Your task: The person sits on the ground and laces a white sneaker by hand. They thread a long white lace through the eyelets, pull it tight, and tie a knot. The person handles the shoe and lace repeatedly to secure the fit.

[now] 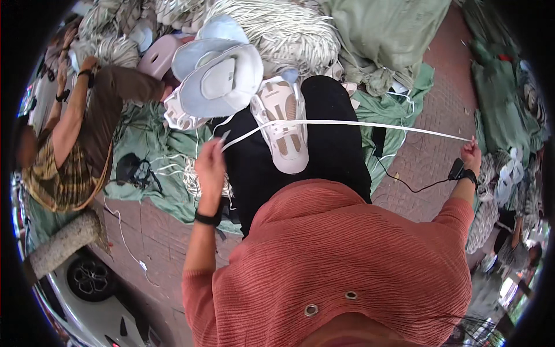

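Across my lap lies a pale pink and white shoe upper [291, 153] with tan mesh panels, its toe toward me. A long flat white shoelace [370, 124] crosses over it. My left hand [210, 168], beside the upper's left side, pinches the lace near one end. A small pale pointed piece sticks up from those fingers; I cannot tell what it is. Far out to the right, my right hand [472, 156] is closed on the other end, and the lace between the shoe and this hand is stretched nearly straight.
Stacked grey-white shoe-shaped pieces [245, 78] stand just beyond my left knee. Piled white laces [295, 37] and a grey-green sack [387, 34] lie ahead. Green sheeting [156, 185] covers the paving. A seated person [69, 144] works at left; a parked car [87, 312] stands behind.
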{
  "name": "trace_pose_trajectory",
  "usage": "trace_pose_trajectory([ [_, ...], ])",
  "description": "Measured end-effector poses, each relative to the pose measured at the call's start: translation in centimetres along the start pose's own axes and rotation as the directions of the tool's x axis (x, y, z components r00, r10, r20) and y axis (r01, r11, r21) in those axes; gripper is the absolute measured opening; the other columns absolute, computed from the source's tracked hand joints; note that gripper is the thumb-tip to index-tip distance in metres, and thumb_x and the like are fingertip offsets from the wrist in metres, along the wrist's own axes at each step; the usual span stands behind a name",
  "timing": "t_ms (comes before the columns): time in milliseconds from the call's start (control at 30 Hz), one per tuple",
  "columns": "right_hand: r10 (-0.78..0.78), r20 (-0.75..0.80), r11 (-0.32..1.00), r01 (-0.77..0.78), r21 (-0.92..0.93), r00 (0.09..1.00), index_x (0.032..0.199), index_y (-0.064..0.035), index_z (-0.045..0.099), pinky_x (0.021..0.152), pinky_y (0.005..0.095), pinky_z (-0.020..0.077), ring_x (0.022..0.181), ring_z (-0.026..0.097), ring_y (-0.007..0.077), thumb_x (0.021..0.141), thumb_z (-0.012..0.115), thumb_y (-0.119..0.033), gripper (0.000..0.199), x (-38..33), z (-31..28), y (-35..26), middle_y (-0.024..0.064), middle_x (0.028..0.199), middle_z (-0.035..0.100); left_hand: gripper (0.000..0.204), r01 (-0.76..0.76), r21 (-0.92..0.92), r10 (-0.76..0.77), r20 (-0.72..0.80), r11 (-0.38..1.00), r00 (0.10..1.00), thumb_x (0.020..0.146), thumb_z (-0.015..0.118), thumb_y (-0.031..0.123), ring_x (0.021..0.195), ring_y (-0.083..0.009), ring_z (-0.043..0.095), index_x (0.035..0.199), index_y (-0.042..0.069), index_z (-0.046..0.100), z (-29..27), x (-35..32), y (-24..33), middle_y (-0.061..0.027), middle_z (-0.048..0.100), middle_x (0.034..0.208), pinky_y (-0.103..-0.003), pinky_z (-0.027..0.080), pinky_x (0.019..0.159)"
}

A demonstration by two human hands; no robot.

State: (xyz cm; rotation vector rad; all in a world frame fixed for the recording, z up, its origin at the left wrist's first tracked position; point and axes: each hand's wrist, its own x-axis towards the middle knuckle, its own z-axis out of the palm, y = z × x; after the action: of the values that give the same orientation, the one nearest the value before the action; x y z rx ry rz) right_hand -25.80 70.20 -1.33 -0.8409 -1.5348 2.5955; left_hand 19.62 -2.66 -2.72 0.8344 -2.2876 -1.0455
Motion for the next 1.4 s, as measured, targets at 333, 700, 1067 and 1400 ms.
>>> trace_pose_trajectory([
  [333,0.035,0.535,0.931,0.167,-0.325,0.844,0.116,-0.008,0.065,0.049,0.0173,0.0267,0.058,0.035,0.0007,0.093,0.054,-0.02,0.028,-6.2,22.8,15.6,-0.0076,0.067,0.037,0.009,0.017,-0.003,-0.015,0.389,1.0,0.921,0.091,0.057,0.012,0.066,-0.0392,0.062,0.093,0.003,0.06,5.7,4.0,5.7,-0.0188,0.062,0.068,-0.045,0.046,0.059],
  [700,0.153,0.937,0.294,0.919,0.261,-0.315,0.084,-0.0084,0.07,0.075,0.038,0.0389,0.083,0.053,0.0246,0.083,0.062,-0.008,0.008,-31.6,38.3,32.2,0.0053,0.079,0.051,0.01,-0.137,0.202,0.057,0.358,0.97,0.932,0.09,0.055,0.017,0.069,-0.0424,0.062,0.09,0.008,0.061,5.7,3.7,8.0,-0.0211,0.062,0.067,-0.052,0.047,0.06],
  [1067,0.314,0.932,0.449,0.893,0.024,-0.183,0.082,-0.0105,0.071,0.081,0.0395,0.0337,0.082,0.054,0.0201,0.073,0.07,-0.01,0.01,-32.1,37.7,34.4,0.0018,0.078,0.051,0.014,0.1,0.027,-0.099,0.521,0.995,0.848,0.088,0.063,0.014,0.05,-0.0176,0.059,0.082,0.002,0.059,6.3,6.2,6.7,-0.0087,0.061,0.059,-0.032,0.045,0.049],
  [1400,0.458,0.868,0.6,0.786,-0.146,-0.189,0.082,-0.0104,0.072,0.069,0.033,0.0386,0.07,0.054,0.0145,0.072,0.073,-0.014,0.01,-32.4,39.1,33.3,0.0005,0.075,0.056,0.014,0.035,-0.019,-0.023,0.448,0.999,0.894,0.082,0.07,0.011,0.071,-0.0164,0.06,0.09,0.005,0.06,4.7,5.3,7.4,-0.0103,0.062,0.084,-0.029,0.046,0.059],
])
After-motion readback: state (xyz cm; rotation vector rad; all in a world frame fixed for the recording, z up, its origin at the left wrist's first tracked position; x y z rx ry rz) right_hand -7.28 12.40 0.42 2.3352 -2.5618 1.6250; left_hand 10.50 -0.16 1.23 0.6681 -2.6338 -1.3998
